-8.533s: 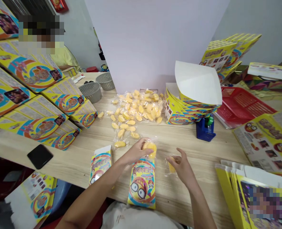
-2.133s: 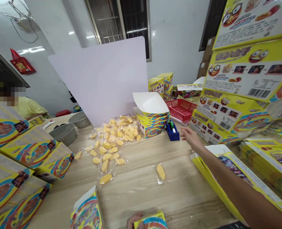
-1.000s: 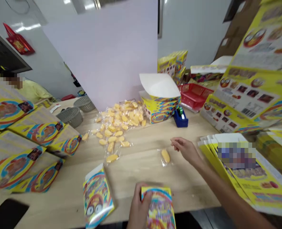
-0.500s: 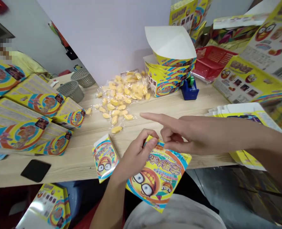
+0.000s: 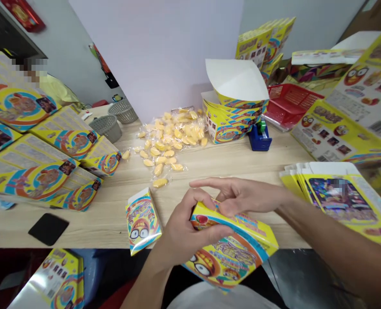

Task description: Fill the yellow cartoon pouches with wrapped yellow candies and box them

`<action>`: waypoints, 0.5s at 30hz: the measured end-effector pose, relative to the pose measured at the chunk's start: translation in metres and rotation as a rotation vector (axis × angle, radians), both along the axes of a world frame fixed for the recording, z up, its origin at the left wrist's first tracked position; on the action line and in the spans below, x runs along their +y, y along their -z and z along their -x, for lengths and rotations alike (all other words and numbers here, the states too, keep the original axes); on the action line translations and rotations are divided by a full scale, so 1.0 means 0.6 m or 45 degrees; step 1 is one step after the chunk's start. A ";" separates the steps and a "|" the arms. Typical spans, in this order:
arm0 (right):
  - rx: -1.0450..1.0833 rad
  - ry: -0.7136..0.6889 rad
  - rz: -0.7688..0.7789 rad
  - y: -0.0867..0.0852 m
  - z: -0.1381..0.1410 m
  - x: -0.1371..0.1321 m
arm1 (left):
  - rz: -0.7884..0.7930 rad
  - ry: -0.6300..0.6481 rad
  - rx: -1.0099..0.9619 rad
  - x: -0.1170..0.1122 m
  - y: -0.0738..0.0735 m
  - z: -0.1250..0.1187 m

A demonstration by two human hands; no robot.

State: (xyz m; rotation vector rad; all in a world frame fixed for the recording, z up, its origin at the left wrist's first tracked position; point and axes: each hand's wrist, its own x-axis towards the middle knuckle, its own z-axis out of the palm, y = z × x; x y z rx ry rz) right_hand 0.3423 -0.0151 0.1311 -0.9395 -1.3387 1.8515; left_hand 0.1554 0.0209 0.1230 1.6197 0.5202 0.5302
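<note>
My left hand point(image 5: 193, 234) is closed round a yellow printed carton point(image 5: 232, 253), with the thumb across its front and the fingers at its upper side. The carton is tilted over my lap and bears a cartoon face with glasses. At the carton's upper edge, my right hand point(image 5: 242, 195) presses with thumb and curled fingers, its index finger stretched out to the left. Part of the carton is hidden behind both hands. A smaller carton point(image 5: 143, 221) with the same kind of print lies left of my left hand. Beyond the hands is a pile of wrapped yellow sweets point(image 5: 174, 133).
Stacked cartons point(image 5: 45, 167) stand at the left, near a black square pad point(image 5: 48, 228). Behind are nested open cartons point(image 5: 232, 122), a blue tape dispenser point(image 5: 260, 138) and a red basket point(image 5: 290, 107). Flat cartons point(image 5: 341, 201) lie right. A co-worker's yellow sleeve point(image 5: 59, 92) shows far left.
The carton has gone from looking flat to opened out, showing its upper side. My left thumb now lies across its front. My right hand has turned and lowered slightly, and the view has shifted.
</note>
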 end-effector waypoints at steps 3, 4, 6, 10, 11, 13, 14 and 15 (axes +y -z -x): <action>0.068 0.234 0.098 0.033 -0.001 -0.009 | 0.252 -0.111 0.034 -0.003 0.009 -0.005; 0.045 0.339 0.141 0.048 0.000 -0.014 | 0.351 -0.178 0.032 -0.005 0.016 -0.006; 0.016 0.558 0.195 0.084 0.007 -0.027 | 0.476 -0.413 0.016 -0.009 0.039 -0.007; 0.052 0.702 0.192 0.165 0.053 -0.043 | 0.416 -0.823 0.096 -0.003 0.113 0.013; 0.015 0.692 0.196 0.181 0.071 -0.043 | 0.326 -0.854 0.154 0.004 0.131 0.027; -0.060 0.691 0.254 0.207 0.108 -0.038 | 0.036 -0.950 0.342 0.022 0.160 0.068; -0.077 0.701 0.298 0.219 0.124 -0.033 | -0.126 -1.045 0.485 0.033 0.170 0.093; -0.092 0.726 0.326 0.230 0.139 -0.026 | -0.255 -1.158 0.663 0.045 0.178 0.120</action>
